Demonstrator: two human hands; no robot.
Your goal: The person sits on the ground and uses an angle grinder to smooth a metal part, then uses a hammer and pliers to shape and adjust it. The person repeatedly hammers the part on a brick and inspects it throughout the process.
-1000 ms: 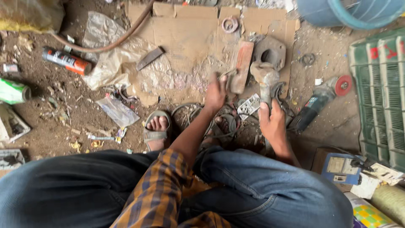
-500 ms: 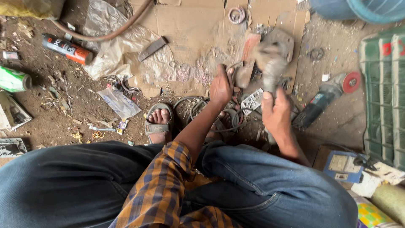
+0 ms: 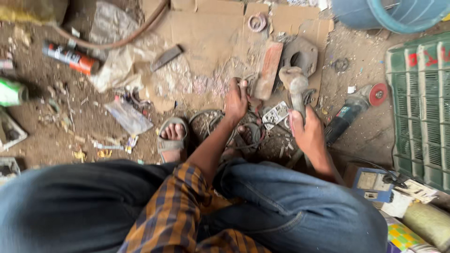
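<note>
Right hand (image 3: 307, 133) clenched around hammer (image 3: 294, 84); left hand (image 3: 236, 99) pinching a small metal part (image 3: 249, 85) beside the brick (image 3: 269, 70). Risk, as judged: a glancing blow could catch the left fingers (image 3: 243, 84).

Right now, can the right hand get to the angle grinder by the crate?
Probably yes: the angle grinder lies on open ground just beside the right hand, nothing between them. But that hand is gripping a hammer.

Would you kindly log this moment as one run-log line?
left hand: holding small metal part on cardboard | right hand: gripping hammer | angle grinder: lying right
</note>
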